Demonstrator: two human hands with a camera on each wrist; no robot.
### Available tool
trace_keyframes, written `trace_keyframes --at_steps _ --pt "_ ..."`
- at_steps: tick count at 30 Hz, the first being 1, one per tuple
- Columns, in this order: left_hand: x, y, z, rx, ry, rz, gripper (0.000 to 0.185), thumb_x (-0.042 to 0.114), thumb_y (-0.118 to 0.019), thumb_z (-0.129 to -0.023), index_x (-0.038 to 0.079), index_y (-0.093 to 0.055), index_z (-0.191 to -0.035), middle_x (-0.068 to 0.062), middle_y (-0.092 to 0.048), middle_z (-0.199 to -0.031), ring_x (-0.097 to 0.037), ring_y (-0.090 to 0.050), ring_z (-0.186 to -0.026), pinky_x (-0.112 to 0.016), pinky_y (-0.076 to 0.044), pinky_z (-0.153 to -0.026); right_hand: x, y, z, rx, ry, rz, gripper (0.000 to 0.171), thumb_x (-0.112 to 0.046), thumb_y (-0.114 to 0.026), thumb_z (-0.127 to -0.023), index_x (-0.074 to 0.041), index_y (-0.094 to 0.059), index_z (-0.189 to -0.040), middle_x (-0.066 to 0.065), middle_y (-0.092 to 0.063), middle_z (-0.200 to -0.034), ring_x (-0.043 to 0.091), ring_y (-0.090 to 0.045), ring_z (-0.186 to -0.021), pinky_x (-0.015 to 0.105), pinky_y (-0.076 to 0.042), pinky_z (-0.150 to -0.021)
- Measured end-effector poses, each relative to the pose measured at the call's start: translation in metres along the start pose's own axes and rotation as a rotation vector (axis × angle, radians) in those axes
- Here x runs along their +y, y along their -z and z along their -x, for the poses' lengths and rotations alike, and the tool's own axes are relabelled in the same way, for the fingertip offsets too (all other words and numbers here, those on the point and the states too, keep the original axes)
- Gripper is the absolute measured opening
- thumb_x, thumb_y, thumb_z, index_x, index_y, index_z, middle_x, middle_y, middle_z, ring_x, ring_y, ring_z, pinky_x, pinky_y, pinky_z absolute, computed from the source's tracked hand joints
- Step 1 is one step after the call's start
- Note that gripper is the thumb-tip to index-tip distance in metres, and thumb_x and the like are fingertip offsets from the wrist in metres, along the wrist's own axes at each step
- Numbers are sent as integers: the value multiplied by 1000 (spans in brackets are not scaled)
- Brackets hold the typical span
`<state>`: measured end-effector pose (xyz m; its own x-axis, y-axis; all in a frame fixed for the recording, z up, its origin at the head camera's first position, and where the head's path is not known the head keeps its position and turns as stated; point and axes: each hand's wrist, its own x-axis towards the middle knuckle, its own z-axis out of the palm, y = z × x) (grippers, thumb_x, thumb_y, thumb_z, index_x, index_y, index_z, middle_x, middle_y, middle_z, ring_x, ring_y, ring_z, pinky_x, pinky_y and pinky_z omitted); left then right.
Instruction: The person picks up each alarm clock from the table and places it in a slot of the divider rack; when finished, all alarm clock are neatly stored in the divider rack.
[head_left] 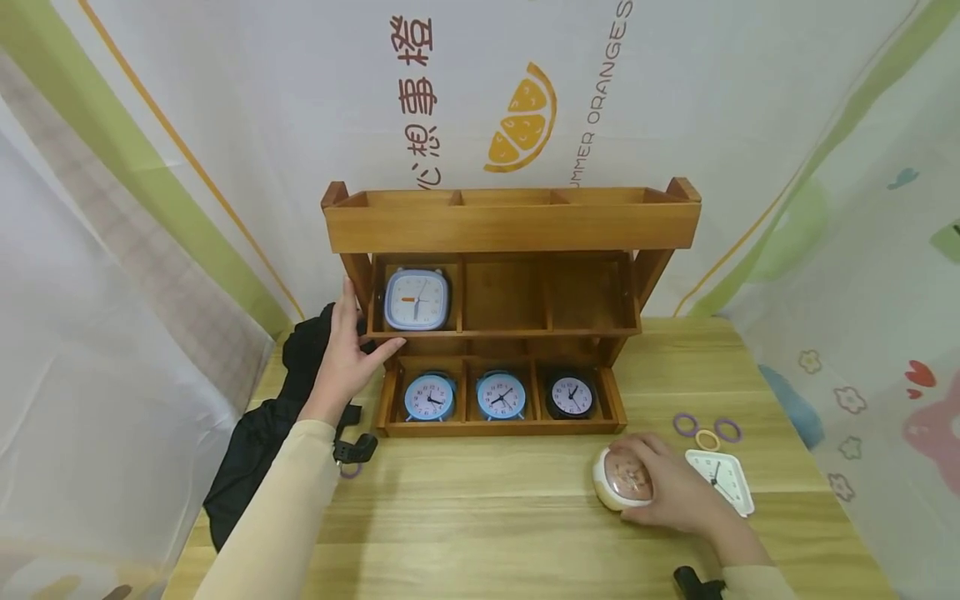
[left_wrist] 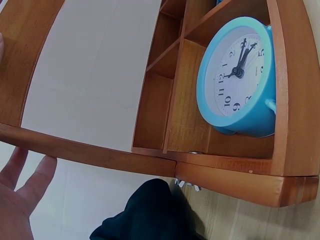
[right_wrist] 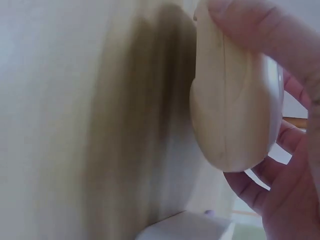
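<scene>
A three-tier wooden shelf point(head_left: 510, 225) stands at the back of the table. A lilac square clock point(head_left: 417, 298) sits in its middle tier's left compartment. Two blue round clocks point(head_left: 430, 397) point(head_left: 501, 395) and a black round clock point(head_left: 572, 395) fill the bottom tier. My left hand point(head_left: 367, 321) rests on the shelf's left side post with straight fingers point(left_wrist: 30, 180), thumb on the middle tier's front edge. In the left wrist view a blue clock point(left_wrist: 240, 75) shows close up. My right hand point(head_left: 671, 487) grips a cream clock point(head_left: 622, 479) point(right_wrist: 230, 100) with a pink face on the table.
A white square clock point(head_left: 722, 479) lies just right of my right hand. Purple and yellow rings point(head_left: 707, 430) lie behind it. A black cloth point(head_left: 262, 433) is heaped at the shelf's left, with a small black clip point(head_left: 356, 450) near it. Cloth walls surround the table.
</scene>
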<state>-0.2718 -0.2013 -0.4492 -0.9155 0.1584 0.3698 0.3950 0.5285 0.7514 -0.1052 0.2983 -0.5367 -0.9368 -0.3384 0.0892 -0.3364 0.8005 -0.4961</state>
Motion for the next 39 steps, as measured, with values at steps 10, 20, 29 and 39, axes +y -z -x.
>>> trace_keyframes --at_steps 10,20,29,39 --pt "-5 2 5 2 8 -15 120 30 -81 -94 44 15 -165 -10 0 -174 -51 -28 -149 -66 -48 -104 -53 50 -57 109 231 -137 95 -30 -104 -60 -21 -59 -144 5 -50 -144 29 -52 -129 57 -52 -97" --pt "-8 5 3 21 -28 -37 121 24 -82 -93 37 13 -167 -13 -5 -172 -51 -31 -147 -67 -50 -101 -120 86 -157 291 320 -265 98 -25 -105 -61 -17 -56 -146 10 -47 -151 30 -45 -137 60 -42 -110" --pt "-6 1 0 16 -25 -22 122 22 -82 -93 39 14 -166 -12 -5 -172 -49 -30 -148 -66 -50 -102 -136 73 -223 355 291 -234 93 -34 -104 -64 -18 -62 -145 7 -52 -152 28 -46 -140 53 -41 -116" --pt "-4 -1 -1 12 -14 -10 121 27 -82 -94 42 14 -165 -12 -6 -172 -48 -29 -149 -66 -49 -103 -141 67 -236 303 238 -178 88 -36 -102 -67 -21 -62 -144 6 -44 -160 29 -37 -148 55 -38 -118"
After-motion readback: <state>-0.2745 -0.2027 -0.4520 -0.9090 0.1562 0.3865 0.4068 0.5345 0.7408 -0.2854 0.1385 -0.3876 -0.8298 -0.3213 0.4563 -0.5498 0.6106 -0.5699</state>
